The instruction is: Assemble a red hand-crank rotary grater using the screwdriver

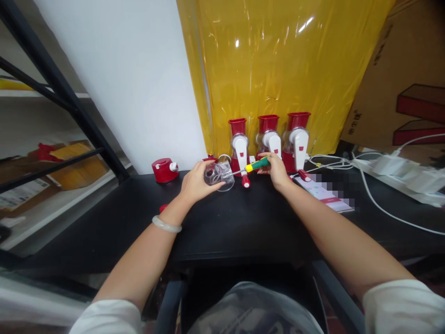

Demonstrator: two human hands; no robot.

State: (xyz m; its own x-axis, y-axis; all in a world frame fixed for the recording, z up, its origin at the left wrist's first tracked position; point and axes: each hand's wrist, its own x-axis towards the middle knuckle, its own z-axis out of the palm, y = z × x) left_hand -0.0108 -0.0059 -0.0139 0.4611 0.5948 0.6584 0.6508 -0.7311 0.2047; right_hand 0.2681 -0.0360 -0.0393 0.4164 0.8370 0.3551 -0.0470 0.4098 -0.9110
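My left hand (200, 182) is closed around a clear plastic housing (227, 183), which lies tilted just above or on the black table. In my right hand (276, 170) is a screwdriver (257, 164) with a green and yellow handle. Its metal shaft points left and its tip reaches the clear housing; whether it sits in a screw I cannot tell. Behind the housing stands a metal grater drum (224, 158), partly hidden. A red base part (165, 170) with a white knob stands left of my left hand. Another red piece (163, 208) is mostly covered by my left wrist.
Three red and white rotary graters, the left (239, 144), middle (269, 134) and right (297, 141), stand along the back. A printed sheet (328, 195), white cables and a power strip (399, 174) lie to the right. A black metal rack (66, 97) stands left.
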